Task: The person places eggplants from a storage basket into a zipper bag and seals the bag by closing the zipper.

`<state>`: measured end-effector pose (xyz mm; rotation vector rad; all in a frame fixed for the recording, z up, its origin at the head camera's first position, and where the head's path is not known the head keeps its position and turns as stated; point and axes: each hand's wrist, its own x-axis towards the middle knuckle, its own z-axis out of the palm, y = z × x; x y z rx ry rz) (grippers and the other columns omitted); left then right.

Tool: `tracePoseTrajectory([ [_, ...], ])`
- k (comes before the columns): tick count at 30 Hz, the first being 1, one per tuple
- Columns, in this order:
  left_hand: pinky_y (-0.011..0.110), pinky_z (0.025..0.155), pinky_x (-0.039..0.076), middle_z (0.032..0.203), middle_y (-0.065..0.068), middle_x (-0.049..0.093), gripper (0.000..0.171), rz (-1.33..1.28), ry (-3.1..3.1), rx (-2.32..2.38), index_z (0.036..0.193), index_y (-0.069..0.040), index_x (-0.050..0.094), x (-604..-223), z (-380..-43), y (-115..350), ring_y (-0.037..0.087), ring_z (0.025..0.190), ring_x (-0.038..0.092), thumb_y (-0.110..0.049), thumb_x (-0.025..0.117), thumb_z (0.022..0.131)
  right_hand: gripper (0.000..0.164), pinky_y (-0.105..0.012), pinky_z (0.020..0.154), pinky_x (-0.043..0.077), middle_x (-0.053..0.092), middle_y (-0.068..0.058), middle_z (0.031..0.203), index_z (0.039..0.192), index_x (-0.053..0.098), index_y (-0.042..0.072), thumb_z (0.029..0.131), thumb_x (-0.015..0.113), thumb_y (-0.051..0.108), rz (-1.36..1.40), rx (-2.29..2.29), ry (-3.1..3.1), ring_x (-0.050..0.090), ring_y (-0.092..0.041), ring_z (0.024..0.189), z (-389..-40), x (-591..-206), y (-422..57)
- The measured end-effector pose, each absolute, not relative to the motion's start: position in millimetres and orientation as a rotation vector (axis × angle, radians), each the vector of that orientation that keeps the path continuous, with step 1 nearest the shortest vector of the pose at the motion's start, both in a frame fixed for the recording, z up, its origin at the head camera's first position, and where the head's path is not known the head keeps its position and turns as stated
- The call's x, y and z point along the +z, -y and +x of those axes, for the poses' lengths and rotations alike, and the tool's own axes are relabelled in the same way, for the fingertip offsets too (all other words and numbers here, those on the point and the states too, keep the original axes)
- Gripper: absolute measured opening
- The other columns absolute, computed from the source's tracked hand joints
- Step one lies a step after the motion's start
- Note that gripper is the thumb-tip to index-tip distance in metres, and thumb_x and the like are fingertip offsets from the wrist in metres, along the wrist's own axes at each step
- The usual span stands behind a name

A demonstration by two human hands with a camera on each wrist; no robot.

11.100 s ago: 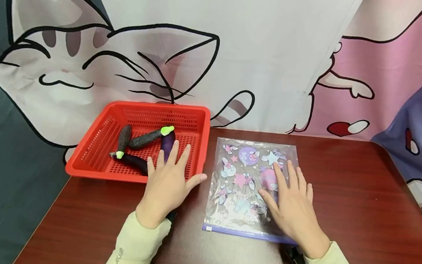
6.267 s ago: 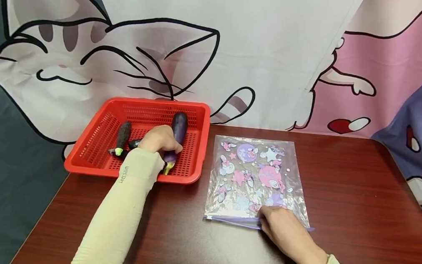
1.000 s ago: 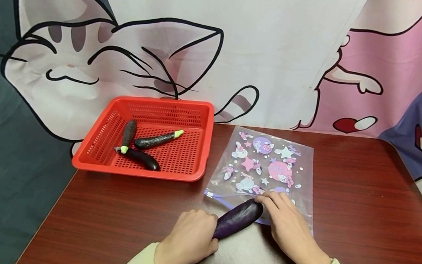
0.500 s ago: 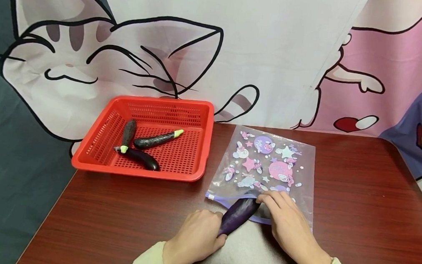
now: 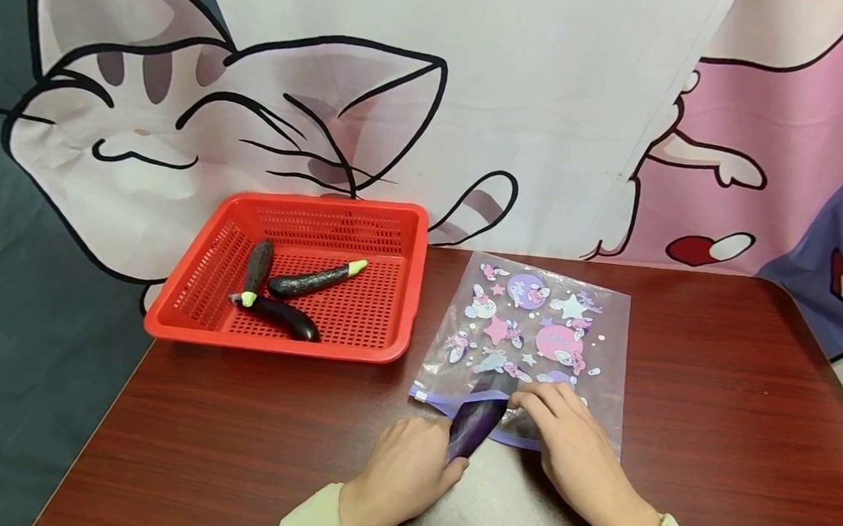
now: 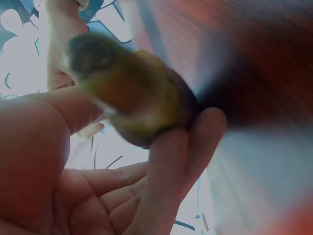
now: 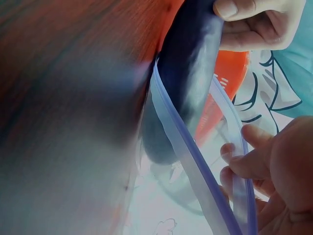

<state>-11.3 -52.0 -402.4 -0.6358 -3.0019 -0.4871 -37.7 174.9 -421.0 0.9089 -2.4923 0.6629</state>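
In the head view, my left hand [image 5: 403, 470] grips a purple eggplant [image 5: 477, 427] around its stem end. The left wrist view shows its yellow-green stem [image 6: 132, 93] between thumb and fingers. The eggplant's far end lies inside the mouth of a clear zip bag [image 5: 453, 333] printed with purple and pink cartoons. With bent fingers, my right hand [image 5: 574, 452] pinches the upper lip of the bag's mouth, holding it raised. In the right wrist view, the purple zip strip [image 7: 183, 129] runs along the parted mouth, and the rounded eggplant tip shows through the plastic.
A red perforated basket [image 5: 404, 295] stands at the back left. Inside lie a dark vegetable with a pale green end [image 5: 315, 279], another upright-lying dark one [image 5: 259, 264] and a small glossy eggplant [image 5: 285, 316]. A cartoon-printed curtain [image 5: 554, 124] hangs behind the brown table [image 5: 723, 423].
Both hands first lay spread, the left over the basket, the right on the bag. The left took the eggplant from the basket; over the last second it slid into the opened bag mouth.
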Motion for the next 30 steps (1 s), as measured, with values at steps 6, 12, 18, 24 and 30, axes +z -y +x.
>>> tracePoseTrajectory([
  [6,0.034,0.046,0.041,0.067,0.0,0.063,0.028,-0.592,2.974,-0.522,0.079,-0.011,0.064,-403,-13,48,0.019,0.055,0.061,-0.032,0.083,0.077,0.048,-0.033,0.083,0.043,0.062,0.003,0.109,0.105,0.065,0.012,0.072,0.049,-0.019,0.919,0.67,2.461,0.056,-0.017,0.098,-38,-419,-174],
  [12,0.033,0.05,0.043,0.075,0.0,0.065,0.029,-0.582,2.973,-0.569,0.086,-0.009,0.067,-402,-13,43,0.018,0.062,0.062,-0.03,0.085,0.075,0.045,-0.033,0.083,0.043,0.062,0.003,0.109,0.106,0.065,0.011,0.075,0.05,-0.017,0.914,0.679,2.455,0.056,-0.017,0.098,-38,-417,-174],
  [18,0.035,0.053,0.047,0.082,0.001,0.064,0.032,-0.586,2.948,-0.556,0.095,-0.007,0.069,-401,-12,41,0.021,0.067,0.064,-0.025,0.083,0.072,0.044,-0.031,0.086,0.042,0.063,0.001,0.11,0.106,0.065,0.009,0.075,0.048,-0.018,0.907,0.675,2.47,0.056,-0.018,0.099,-38,-417,-175],
  [24,0.034,0.055,0.049,0.09,0.001,0.065,0.039,-0.581,2.928,-0.617,0.106,-0.007,0.071,-400,-12,39,0.021,0.068,0.065,-0.017,0.081,0.071,0.043,-0.031,0.089,0.04,0.063,0.0,0.111,0.107,0.064,0.008,0.077,0.047,-0.018,0.904,0.698,2.484,0.056,-0.019,0.102,-38,-418,-176],
  [30,0.035,0.06,0.053,0.098,0.002,0.07,0.038,-0.575,2.891,-0.659,0.11,-0.007,0.072,-400,-12,37,0.021,0.076,0.069,-0.018,0.081,0.075,0.039,-0.031,0.09,0.039,0.063,-0.001,0.111,0.106,0.064,0.007,0.079,0.046,-0.016,0.915,0.706,2.471,0.056,-0.02,0.101,-38,-419,-175],
])
